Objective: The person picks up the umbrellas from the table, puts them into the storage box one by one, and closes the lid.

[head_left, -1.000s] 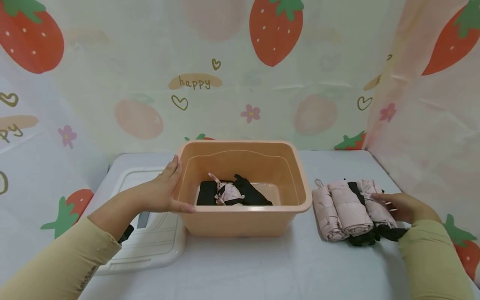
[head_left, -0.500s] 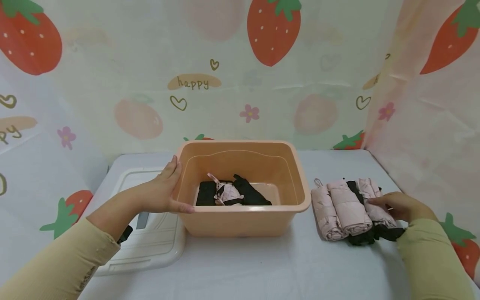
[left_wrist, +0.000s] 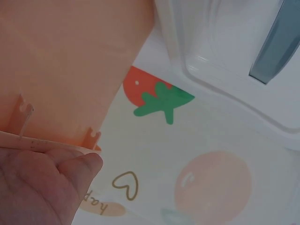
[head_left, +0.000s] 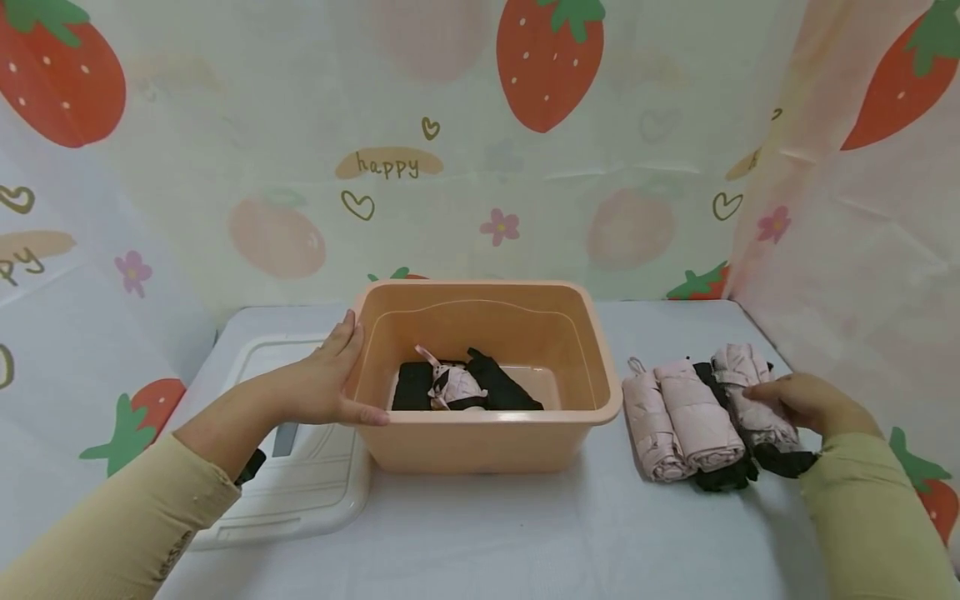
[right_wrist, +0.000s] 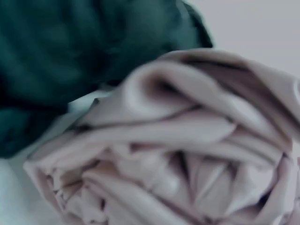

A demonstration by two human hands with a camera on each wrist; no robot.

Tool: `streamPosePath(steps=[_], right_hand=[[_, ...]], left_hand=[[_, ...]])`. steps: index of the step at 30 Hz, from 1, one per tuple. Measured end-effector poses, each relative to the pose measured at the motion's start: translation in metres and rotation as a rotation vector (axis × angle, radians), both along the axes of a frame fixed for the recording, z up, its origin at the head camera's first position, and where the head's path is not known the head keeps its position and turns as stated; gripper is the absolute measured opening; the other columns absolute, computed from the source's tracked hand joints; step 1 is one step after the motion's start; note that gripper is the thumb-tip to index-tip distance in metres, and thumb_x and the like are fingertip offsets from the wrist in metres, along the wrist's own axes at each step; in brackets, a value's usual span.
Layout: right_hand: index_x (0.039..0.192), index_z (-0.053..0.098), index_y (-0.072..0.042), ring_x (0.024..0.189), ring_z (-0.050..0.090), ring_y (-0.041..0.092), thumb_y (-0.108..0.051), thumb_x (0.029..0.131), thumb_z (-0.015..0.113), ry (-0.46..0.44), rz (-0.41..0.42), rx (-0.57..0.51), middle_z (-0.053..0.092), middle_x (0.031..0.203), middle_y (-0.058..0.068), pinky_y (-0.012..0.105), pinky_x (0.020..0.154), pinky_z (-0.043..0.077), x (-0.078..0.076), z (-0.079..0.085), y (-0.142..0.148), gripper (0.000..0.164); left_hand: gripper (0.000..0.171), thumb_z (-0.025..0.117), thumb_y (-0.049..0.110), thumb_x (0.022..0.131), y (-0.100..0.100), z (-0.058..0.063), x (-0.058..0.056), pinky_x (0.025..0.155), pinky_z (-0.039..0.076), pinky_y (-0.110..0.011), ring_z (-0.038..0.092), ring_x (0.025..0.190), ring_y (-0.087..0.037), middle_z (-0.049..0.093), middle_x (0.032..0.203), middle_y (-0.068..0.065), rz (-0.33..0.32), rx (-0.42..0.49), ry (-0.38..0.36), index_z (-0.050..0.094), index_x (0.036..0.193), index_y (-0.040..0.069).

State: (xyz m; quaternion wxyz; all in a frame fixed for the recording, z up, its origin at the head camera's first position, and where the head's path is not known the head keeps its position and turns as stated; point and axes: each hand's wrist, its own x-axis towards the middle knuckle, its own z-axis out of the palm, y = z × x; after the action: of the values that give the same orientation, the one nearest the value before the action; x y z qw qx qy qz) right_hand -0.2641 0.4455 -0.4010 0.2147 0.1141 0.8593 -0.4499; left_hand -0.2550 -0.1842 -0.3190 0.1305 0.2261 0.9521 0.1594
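An orange plastic storage bin [head_left: 480,443] stands mid-table. My left hand [head_left: 318,385] rests on its left rim, fingers straight along the side and thumb over the front corner; part of the hand [left_wrist: 42,187] shows under the rim in the left wrist view. Inside the bin lie a black roll [head_left: 412,387], a pink-and-black bra-like piece [head_left: 456,385] and a black folded piece [head_left: 504,383]. At the right, my right hand [head_left: 813,404] grips a pale pink rolled garment [head_left: 742,379], its fingertips mostly hidden. The right wrist view is filled by a pink fabric roll [right_wrist: 178,154].
Two more pink rolls, a narrow roll [head_left: 654,429] and a wider roll [head_left: 697,417], lie beside the bin, with black fabric [head_left: 723,477] under and between them. A white lid [head_left: 300,492] with a grey latch [head_left: 285,440] lies left. A strawberry-print sheet [head_left: 465,167] backs the table.
The pink roll in my right hand has shifted slightly away and to the right, apart from the other rolls. My left hand and the bin have stayed put.
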Motion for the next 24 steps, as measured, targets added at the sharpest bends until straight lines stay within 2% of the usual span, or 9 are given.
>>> streamPosePath(steps=[2, 6, 9, 12, 14, 16, 21, 24], right_hand=[[0.052, 0.039, -0.022, 0.047, 0.036, 0.005, -0.025, 0.087, 0.059, 0.018, -0.018, 0.016, 0.032, 0.052, -0.01, 0.024, 0.052, 0.038, 0.0, 0.008, 0.0, 0.041], [0.053, 0.035, -0.022, 0.05, 0.037, 0.007, -0.031, 0.087, 0.06, 0.038, -0.028, 0.058, 0.032, 0.053, -0.009, 0.026, 0.054, 0.038, -0.003, 0.027, -0.003, 0.043], [0.057, 0.034, -0.019, 0.054, 0.037, 0.008, -0.034, 0.087, 0.06, 0.074, -0.029, 0.088, 0.031, 0.057, -0.007, 0.027, 0.057, 0.038, -0.006, 0.041, -0.008, 0.042], [0.067, 0.039, -0.011, 0.064, 0.042, 0.009, -0.038, 0.087, 0.06, 0.113, -0.033, 0.127, 0.037, 0.072, 0.002, 0.023, 0.062, 0.043, -0.012, 0.056, -0.013, 0.04], [0.075, 0.042, -0.005, 0.069, 0.046, 0.01, -0.041, 0.086, 0.059, 0.147, -0.037, 0.143, 0.04, 0.08, 0.005, 0.021, 0.065, 0.045, -0.015, 0.066, -0.018, 0.042], [0.09, 0.044, 0.003, 0.077, 0.05, 0.009, -0.045, 0.086, 0.059, 0.171, -0.042, 0.162, 0.043, 0.092, 0.009, 0.02, 0.068, 0.047, -0.019, 0.077, -0.025, 0.051], [0.107, 0.042, 0.008, 0.074, 0.053, 0.001, -0.044, 0.087, 0.058, 0.25, -0.038, 0.141, 0.049, 0.092, 0.0, 0.016, 0.066, 0.048, -0.026, 0.102, -0.053, 0.058], [0.097, 0.044, 0.004, 0.072, 0.05, 0.001, -0.042, 0.087, 0.059, 0.295, -0.04, 0.112, 0.046, 0.087, -0.001, 0.016, 0.066, 0.047, -0.031, 0.115, -0.073, 0.049]], left_hand=[[0.137, 0.064, 0.074, 0.059, 0.0, -0.001, -0.001, 0.107, 0.012, -0.054, -0.008, 0.137, -0.038, -0.02, 0.148, -0.022, 0.003, -0.001, 0.001, -0.009, 0.142, -0.007], [0.137, 0.065, 0.073, 0.059, -0.001, -0.001, -0.001, 0.107, 0.012, -0.054, -0.009, 0.137, -0.037, -0.02, 0.148, -0.021, 0.004, 0.006, -0.001, -0.01, 0.142, -0.006], [0.136, 0.065, 0.072, 0.06, -0.001, -0.001, 0.0, 0.107, 0.012, -0.054, -0.009, 0.137, -0.037, -0.02, 0.148, -0.021, 0.002, 0.012, 0.0, -0.01, 0.142, -0.007], [0.136, 0.065, 0.073, 0.06, -0.001, -0.001, -0.001, 0.107, 0.012, -0.054, -0.009, 0.137, -0.037, -0.02, 0.148, -0.021, 0.003, 0.012, 0.001, -0.01, 0.142, -0.006], [0.136, 0.065, 0.073, 0.059, -0.001, -0.002, -0.001, 0.107, 0.012, -0.054, -0.009, 0.137, -0.037, -0.02, 0.148, -0.021, 0.003, 0.011, 0.001, -0.01, 0.142, -0.007], [0.136, 0.065, 0.072, 0.06, -0.001, -0.002, -0.001, 0.107, 0.012, -0.054, -0.009, 0.137, -0.037, -0.021, 0.148, -0.021, 0.001, 0.01, 0.003, -0.009, 0.142, -0.007], [0.136, 0.065, 0.072, 0.06, 0.0, -0.001, -0.001, 0.107, 0.012, -0.054, -0.009, 0.137, -0.038, -0.021, 0.148, -0.021, 0.001, 0.008, 0.001, -0.009, 0.142, -0.007], [0.136, 0.065, 0.073, 0.059, 0.0, -0.001, -0.001, 0.107, 0.012, -0.054, -0.009, 0.137, -0.038, -0.02, 0.148, -0.021, 0.002, 0.007, 0.0, -0.009, 0.142, -0.007]])
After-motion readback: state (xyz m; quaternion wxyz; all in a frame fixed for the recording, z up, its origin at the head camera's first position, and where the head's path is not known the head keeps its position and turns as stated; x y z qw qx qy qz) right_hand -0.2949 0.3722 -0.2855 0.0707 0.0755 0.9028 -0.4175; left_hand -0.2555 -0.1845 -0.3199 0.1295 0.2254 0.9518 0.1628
